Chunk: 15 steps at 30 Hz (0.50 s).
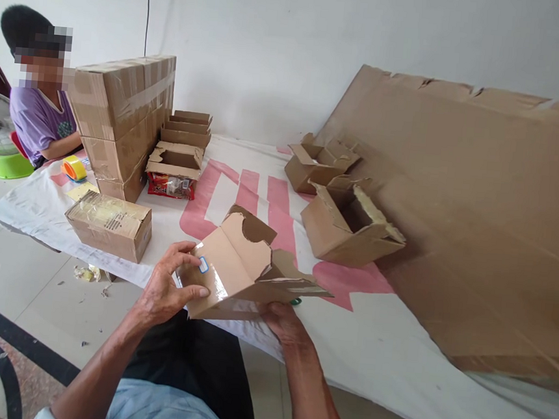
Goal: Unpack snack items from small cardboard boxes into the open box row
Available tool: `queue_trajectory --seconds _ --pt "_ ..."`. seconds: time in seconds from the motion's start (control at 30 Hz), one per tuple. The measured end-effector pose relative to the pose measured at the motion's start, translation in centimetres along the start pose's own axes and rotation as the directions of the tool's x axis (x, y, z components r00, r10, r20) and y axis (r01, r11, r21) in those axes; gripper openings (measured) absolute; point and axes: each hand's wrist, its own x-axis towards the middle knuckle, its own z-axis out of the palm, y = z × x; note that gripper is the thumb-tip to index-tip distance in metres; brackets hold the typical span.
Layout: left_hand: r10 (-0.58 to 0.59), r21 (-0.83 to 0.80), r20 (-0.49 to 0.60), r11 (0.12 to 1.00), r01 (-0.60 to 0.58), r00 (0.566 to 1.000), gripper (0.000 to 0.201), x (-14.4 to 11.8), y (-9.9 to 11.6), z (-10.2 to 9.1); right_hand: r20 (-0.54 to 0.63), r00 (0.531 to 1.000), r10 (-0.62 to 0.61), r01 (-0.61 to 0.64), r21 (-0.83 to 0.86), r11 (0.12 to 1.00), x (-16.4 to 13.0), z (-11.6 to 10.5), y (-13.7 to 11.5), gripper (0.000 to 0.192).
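A cardboard box point(236, 258) with its flaps up is tilted in front of me at the table's near edge. My left hand point(172, 282) grips its left end, the thumb and a finger lying on the cardboard beside a small blue-edged label point(203, 265) and a strip of shiny clear tape point(217, 283). Under the box's right side is my right hand point(282, 320), supporting it; most of those fingers are hidden beneath the cardboard. A bit of something green point(295, 301) shows just beyond the right hand.
Two open boxes point(351, 222) stand at the right before a large cardboard sheet point(494, 222). Taped boxes point(121, 117) are stacked at the left, near a closed box point(109, 224), yellow tape point(73, 169) and a red packet point(171, 186). Another person point(44, 104) sits behind the stack.
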Motion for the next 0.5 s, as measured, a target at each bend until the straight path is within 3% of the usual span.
queue_trajectory --seconds 0.17,0.5 --pt "0.043 -0.003 0.003 0.999 -0.043 0.999 0.053 0.04 -0.46 0.01 -0.011 1.000 0.011 -0.011 0.019 1.000 0.18 -0.19 -0.02 0.055" --pt "0.035 0.037 0.026 0.999 -0.036 0.999 0.047 0.29 0.14 -0.19 -0.011 0.999 0.034 -0.033 0.035 0.999 0.16 -0.22 0.28 0.041"
